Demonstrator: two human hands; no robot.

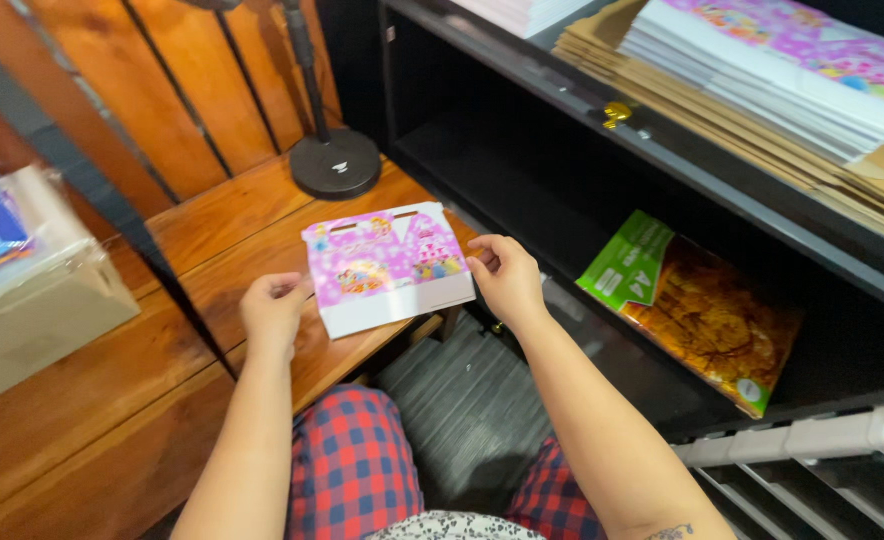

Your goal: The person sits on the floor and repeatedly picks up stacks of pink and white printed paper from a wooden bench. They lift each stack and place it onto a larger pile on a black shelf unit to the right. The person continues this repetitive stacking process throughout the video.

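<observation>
Head view, flat pink printed carton (387,265), white base

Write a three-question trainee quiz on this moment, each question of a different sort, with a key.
1. True or false: both hands grip the flat pink carton.
2. Multiple choice: the black round lamp base stands on A) the wooden table, B) the dark shelf, C) the floor.
3. Fill in: the stack of flat pink cartons lies on the ____ shelf level.

Key: 1 true, the left hand and the right hand hold opposite edges. 2 A. 3 upper.
</observation>
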